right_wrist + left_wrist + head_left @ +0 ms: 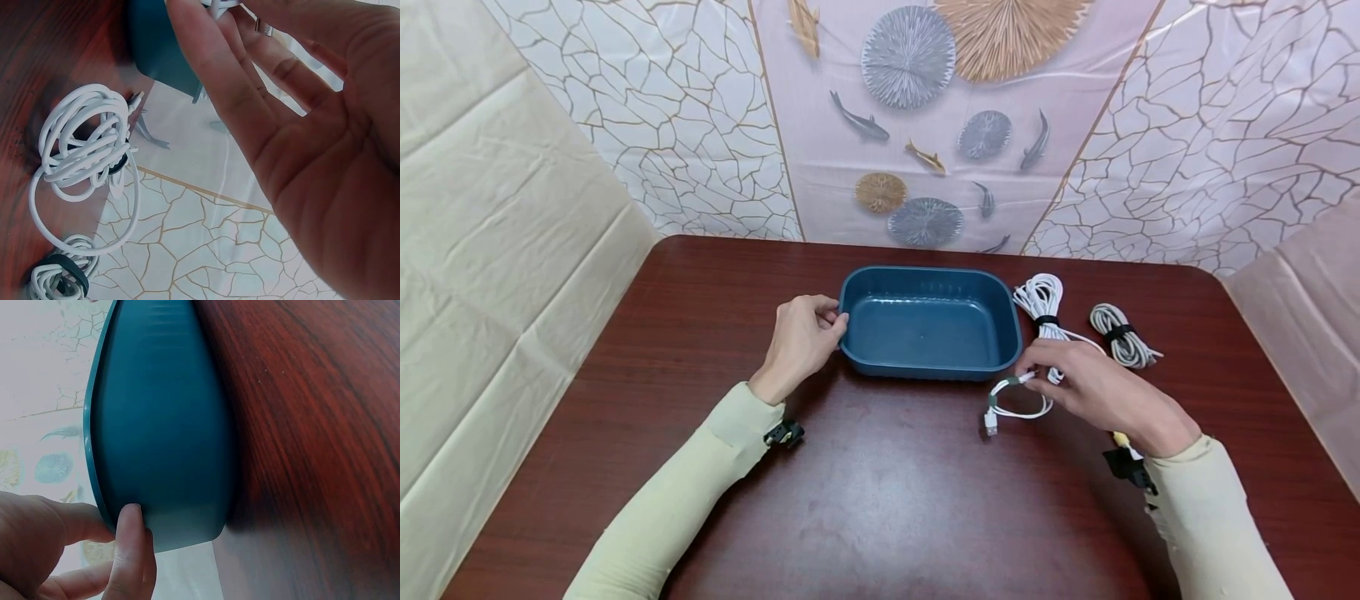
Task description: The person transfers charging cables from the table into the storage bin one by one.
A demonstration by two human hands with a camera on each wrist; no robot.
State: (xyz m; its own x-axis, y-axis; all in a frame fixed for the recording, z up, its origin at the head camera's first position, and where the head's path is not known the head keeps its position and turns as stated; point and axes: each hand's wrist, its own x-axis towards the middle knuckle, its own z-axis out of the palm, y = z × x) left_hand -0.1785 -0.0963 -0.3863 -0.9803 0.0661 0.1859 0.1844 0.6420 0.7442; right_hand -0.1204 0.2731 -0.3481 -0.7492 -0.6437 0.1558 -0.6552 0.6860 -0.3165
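Note:
A blue plastic tray (pixel 925 372) with rounded corners stands on the table. My left hand (pixel 803 340) grips its left rim between thumb and fingers; the left wrist view shows those fingers on the tray's outer wall (pixel 162 425). Just off the tray's front right corner, my right hand (pixel 1086 383) pinches a short white USB cable (pixel 1022 415), looped and tied with small dark green bands. Its USB plug hangs to the left of the loop. Behind this hand lies a larger bundle of white cable (pixel 1041 296) with a black strap, beside the tray's right end.
A greyish cable bundle (pixel 1120 333) with a black strap lies farther right on the dark red-brown wooden table (pixel 880 508). A small yellow-tipped plug (pixel 1121 438) shows beside my right wrist. Patterned sheeting (pixel 700 125) hangs behind the table's back edge.

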